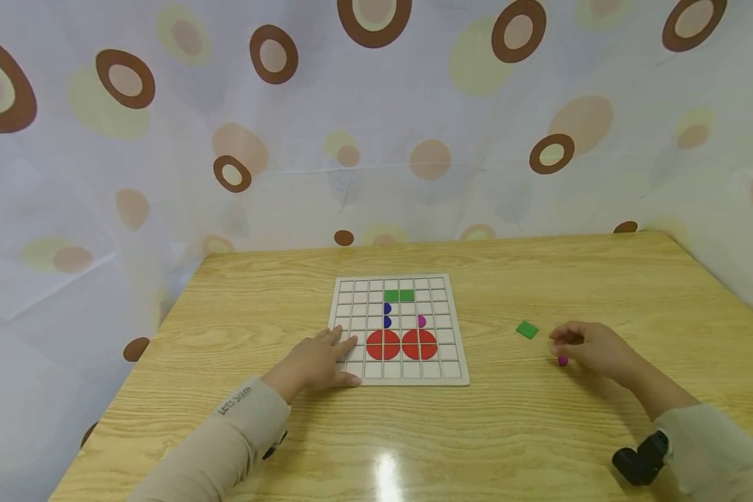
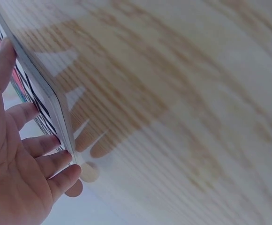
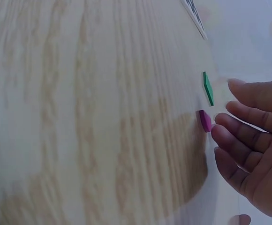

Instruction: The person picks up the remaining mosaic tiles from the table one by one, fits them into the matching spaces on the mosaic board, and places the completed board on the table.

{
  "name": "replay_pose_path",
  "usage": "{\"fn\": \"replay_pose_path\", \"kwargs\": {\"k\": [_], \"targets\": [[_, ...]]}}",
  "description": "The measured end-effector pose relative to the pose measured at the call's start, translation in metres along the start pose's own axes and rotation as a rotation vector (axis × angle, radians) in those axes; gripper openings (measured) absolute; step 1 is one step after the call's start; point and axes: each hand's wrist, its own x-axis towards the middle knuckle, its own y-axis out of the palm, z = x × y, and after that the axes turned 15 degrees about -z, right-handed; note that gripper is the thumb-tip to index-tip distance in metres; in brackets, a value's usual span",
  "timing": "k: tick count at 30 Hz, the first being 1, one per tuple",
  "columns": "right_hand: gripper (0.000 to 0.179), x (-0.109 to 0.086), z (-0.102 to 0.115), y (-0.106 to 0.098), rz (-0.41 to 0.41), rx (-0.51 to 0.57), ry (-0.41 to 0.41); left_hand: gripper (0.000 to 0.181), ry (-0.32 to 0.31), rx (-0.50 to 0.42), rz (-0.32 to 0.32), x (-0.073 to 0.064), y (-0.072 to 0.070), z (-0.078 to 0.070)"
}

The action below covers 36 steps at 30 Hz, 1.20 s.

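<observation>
A white gridded board point(image 1: 442, 373) lies on the table with coloured pieces in its squares: green squares point(image 1: 399, 296), blue half-circles point(image 1: 387, 322), a magenta half-circle point(image 1: 422, 321) and red quarter pieces point(image 1: 383, 345) forming two discs. My left hand point(image 1: 323, 359) rests on the board's left side, fingers spread over its edge point(image 2: 56, 103). Off to the right, my right hand point(image 1: 592, 348) hovers low over a loose magenta piece point(image 3: 205, 121), fingers loosely bent and fingertips right beside it. A loose green square point(image 1: 527, 330) lies on the table just left of that hand.
The wood-grain table point(image 1: 502, 439) extends around the board. A pale curtain point(image 1: 376, 104) with brown and yellow circles hangs behind the table and along its sides. A black wrist device point(image 1: 641, 459) sits at the right sleeve.
</observation>
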Motion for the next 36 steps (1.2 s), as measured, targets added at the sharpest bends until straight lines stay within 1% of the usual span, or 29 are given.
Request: {"fn": "replay_pose_path", "kwargs": {"k": [6,9,15,22,25,29,36], "targets": [[0.036,-0.0004,-0.0036,-0.0007,0.039,0.005,0.024,0.074,-0.005,0.01,-0.001,0.0009,0.0021,0.0006],[0.037,-0.001,-0.0053,-0.0008,0.04,0.0,0.034,0.074,-0.008,0.022,-0.004,0.0022,0.0047,0.0016],[0.035,-0.0024,-0.0066,0.0002,0.027,-0.034,0.029,0.076,-0.005,0.033,-0.01,0.0028,0.0059,0.0021],[0.023,-0.0023,-0.0068,0.002,0.01,-0.065,0.02,0.075,0.001,0.031,-0.012,0.0038,0.0064,0.0021],[0.019,-0.0018,-0.0069,0.0029,0.0,-0.089,-0.001,0.075,0.005,0.03,-0.013,0.0035,0.005,0.0017],[0.018,-0.002,-0.0076,0.0034,-0.012,-0.091,-0.027,0.075,0.01,0.036,-0.015,0.0028,0.0047,0.0016],[0.016,-0.005,-0.0059,0.0037,-0.04,-0.08,-0.028,0.075,0.005,0.029,-0.011,0.003,0.0052,0.0021]]}}
